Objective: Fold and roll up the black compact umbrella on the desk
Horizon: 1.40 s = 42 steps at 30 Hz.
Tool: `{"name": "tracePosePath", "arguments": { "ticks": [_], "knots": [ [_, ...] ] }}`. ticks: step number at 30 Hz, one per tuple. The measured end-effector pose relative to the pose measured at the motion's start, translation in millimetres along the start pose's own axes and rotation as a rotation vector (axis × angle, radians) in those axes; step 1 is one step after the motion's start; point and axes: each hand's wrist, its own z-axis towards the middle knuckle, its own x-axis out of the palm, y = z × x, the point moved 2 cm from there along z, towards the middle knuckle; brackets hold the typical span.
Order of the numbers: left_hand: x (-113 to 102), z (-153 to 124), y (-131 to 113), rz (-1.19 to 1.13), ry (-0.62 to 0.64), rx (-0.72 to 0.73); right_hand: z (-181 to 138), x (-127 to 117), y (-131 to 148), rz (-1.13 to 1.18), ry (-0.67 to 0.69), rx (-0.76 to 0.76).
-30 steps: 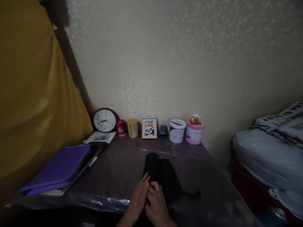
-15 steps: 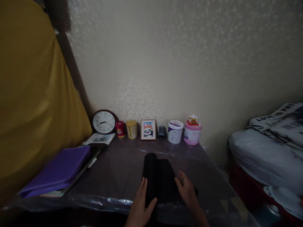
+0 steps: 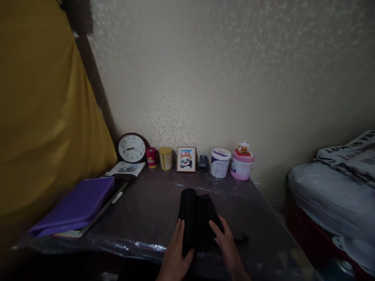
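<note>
A folded black cloth [image 3: 197, 218] lies on the plastic-covered dark table [image 3: 146, 218] right in front of me. My left hand [image 3: 176, 253] rests flat along the cloth's left edge, fingers stretched out and thumb on the fabric. My right hand [image 3: 226, 246] lies on the cloth's right side with its fingers spread and pointing up-left. Neither hand grips anything. A thin black strip of the cloth [image 3: 241, 238] sticks out to the right of my right hand.
Along the wall stand a round clock [image 3: 132, 148], a red tin [image 3: 151, 157], a gold tin [image 3: 165, 158], a framed panda picture [image 3: 186, 159], a white tub [image 3: 220, 162] and a pink tub [image 3: 241, 165]. A purple folder [image 3: 76, 205] lies left. Yellow fabric [image 3: 38, 117] hangs left; wrapped bundles [image 3: 331, 195] sit right.
A second ago both hands were pressed together on the cloth's near end. They have spread apart to its left and right sides; the right hand has since slid slightly inward.
</note>
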Motion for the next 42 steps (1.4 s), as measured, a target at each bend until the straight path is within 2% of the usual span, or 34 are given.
{"name": "tracePosePath", "arguments": {
  "ticks": [4, 8, 13, 16, 20, 26, 39, 42],
  "knots": [
    [0.9, -0.6, 1.1, -0.022, -0.016, 0.003, -4.0, 14.0, -16.4, -0.056, -0.057, -0.004],
    [-0.8, -0.8, -3.8, -0.015, -0.003, -0.028, -0.8, 27.7, -18.3, -0.201, -0.112, -0.127],
    [-1.4, -1.3, -6.1, 0.003, 0.002, -0.039, -1.5, 50.5, -9.6, -0.332, -0.014, -0.357],
    [-1.4, -1.3, -4.9, 0.014, -0.001, -0.032, -3.9, 61.7, -8.7, -0.473, 0.03, -0.424],
    [-1.2, -1.1, -4.5, 0.055, 0.003, -0.018, -7.4, 68.6, -5.9, -0.656, 0.087, -0.439],
    [2.8, -1.2, 1.9, 0.079, -0.015, -0.055, -19.1, 73.6, 9.4, -0.748, 0.212, -0.497],
    [1.7, -5.1, -0.4, 0.144, -0.088, -0.119, -34.9, 79.7, 17.4, -0.971, 0.249, -0.542],
    [1.4, -6.0, 2.3, 0.137, -0.074, -0.141, -38.8, 80.0, 20.1, -0.985, 0.263, -0.544]
  ]
}}
